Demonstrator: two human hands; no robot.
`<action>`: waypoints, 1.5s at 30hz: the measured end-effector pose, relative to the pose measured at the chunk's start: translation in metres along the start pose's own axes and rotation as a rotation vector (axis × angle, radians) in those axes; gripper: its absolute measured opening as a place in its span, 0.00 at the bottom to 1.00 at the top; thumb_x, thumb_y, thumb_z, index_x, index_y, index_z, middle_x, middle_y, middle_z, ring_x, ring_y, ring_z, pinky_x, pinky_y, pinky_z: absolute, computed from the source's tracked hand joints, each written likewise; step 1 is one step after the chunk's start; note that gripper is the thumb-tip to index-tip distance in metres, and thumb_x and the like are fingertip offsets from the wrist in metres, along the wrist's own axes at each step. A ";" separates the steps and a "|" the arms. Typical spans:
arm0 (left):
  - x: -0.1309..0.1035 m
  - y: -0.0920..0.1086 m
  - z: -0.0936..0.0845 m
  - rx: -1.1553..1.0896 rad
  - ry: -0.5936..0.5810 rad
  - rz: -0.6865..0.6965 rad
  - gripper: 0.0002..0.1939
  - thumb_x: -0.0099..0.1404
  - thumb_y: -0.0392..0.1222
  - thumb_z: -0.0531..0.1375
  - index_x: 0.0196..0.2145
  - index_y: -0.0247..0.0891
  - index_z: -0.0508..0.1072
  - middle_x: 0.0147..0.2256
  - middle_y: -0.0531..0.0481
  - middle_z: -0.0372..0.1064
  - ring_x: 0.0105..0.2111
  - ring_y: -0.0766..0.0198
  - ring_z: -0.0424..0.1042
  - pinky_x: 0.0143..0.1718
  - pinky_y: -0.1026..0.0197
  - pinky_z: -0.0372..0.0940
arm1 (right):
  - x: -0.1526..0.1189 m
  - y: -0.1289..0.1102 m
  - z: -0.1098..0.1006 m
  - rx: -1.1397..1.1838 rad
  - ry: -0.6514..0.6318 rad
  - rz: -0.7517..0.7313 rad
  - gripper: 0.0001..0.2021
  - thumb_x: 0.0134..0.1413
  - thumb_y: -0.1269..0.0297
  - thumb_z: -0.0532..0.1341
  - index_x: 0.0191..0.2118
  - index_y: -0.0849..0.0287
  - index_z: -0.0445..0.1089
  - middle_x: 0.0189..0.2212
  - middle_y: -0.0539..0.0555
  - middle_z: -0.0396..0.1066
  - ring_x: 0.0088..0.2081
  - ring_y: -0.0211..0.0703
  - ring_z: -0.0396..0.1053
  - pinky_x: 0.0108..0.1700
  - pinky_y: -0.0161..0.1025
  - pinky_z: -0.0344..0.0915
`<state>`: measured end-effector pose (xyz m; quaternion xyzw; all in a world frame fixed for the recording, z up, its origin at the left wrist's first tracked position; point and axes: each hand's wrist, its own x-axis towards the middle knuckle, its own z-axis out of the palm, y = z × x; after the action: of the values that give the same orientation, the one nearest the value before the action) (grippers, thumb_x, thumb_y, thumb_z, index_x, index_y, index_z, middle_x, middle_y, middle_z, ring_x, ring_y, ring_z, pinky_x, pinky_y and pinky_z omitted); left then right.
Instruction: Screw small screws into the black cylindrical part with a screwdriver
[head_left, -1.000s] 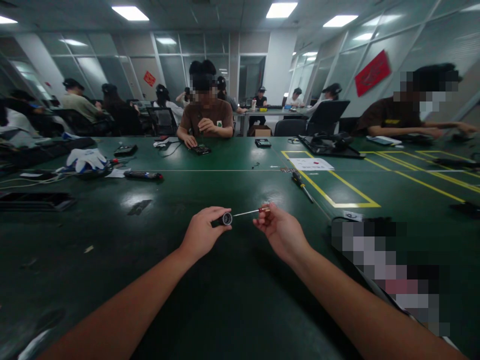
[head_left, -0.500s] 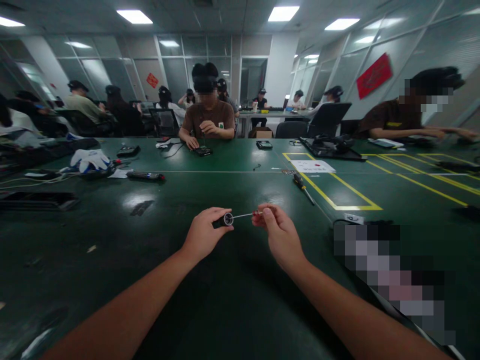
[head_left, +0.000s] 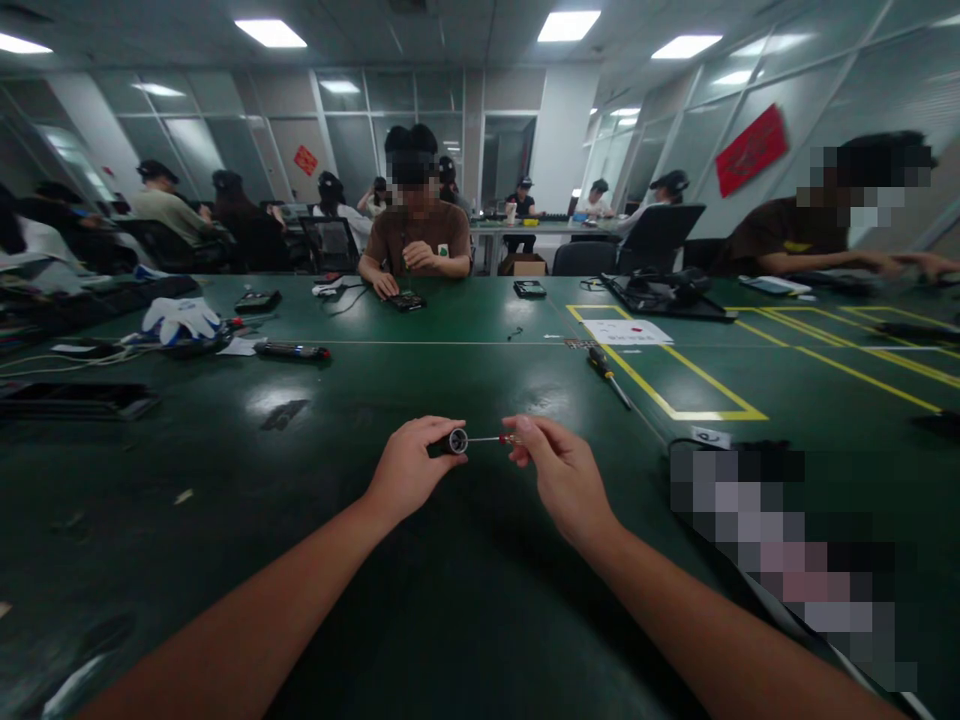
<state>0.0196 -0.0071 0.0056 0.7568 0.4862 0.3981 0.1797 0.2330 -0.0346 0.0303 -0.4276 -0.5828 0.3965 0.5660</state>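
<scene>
Just above the green table, my left hand (head_left: 414, 462) is closed around a short black cylinder (head_left: 456, 441) whose round, silver-rimmed end faces right and toward me. Its inner detail is too small to make out. My right hand (head_left: 559, 470) pinches the red handle of a small screwdriver (head_left: 487, 439) between thumb and fingers. The thin metal shaft points left, its tip at the cylinder's rimmed end; whether it goes inside I cannot tell. Most of the handle is hidden by my fingers.
Ahead on the green table (head_left: 390, 385) lie a yellow-and-black screwdriver (head_left: 609, 377), a paper sheet (head_left: 628, 332) and yellow tape outlines. White gloves (head_left: 180, 320) and a dark tool (head_left: 292, 352) are at left. A person (head_left: 417, 230) works opposite; another (head_left: 817, 220) leans in at right.
My right hand has shifted slightly and its fingers have turned on the screwdriver handle. The shaft now lies closer to level, and less of it shows. My left hand stays nearly still.
</scene>
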 end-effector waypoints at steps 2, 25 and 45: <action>0.000 0.001 -0.001 -0.008 0.000 0.003 0.22 0.58 0.32 0.71 0.51 0.43 0.80 0.50 0.47 0.78 0.51 0.53 0.76 0.57 0.46 0.68 | 0.000 0.000 0.001 0.033 0.046 0.025 0.12 0.61 0.54 0.65 0.45 0.55 0.77 0.30 0.50 0.75 0.31 0.43 0.71 0.36 0.41 0.67; 0.001 -0.002 -0.001 -0.082 0.074 0.000 0.21 0.58 0.32 0.70 0.50 0.44 0.81 0.50 0.47 0.78 0.51 0.54 0.77 0.58 0.47 0.68 | 0.012 0.010 -0.003 0.472 0.046 0.357 0.14 0.50 0.53 0.73 0.37 0.57 0.80 0.33 0.53 0.77 0.37 0.43 0.73 0.45 0.43 0.69; 0.001 0.002 -0.002 -0.029 0.065 0.006 0.22 0.58 0.33 0.71 0.50 0.44 0.80 0.50 0.46 0.78 0.50 0.52 0.76 0.56 0.45 0.68 | 0.007 0.005 -0.002 0.188 0.021 0.062 0.14 0.59 0.49 0.68 0.41 0.54 0.77 0.33 0.51 0.77 0.36 0.44 0.74 0.45 0.44 0.70</action>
<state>0.0192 -0.0072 0.0088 0.7422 0.4839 0.4300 0.1736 0.2353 -0.0263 0.0275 -0.3946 -0.5236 0.4622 0.5971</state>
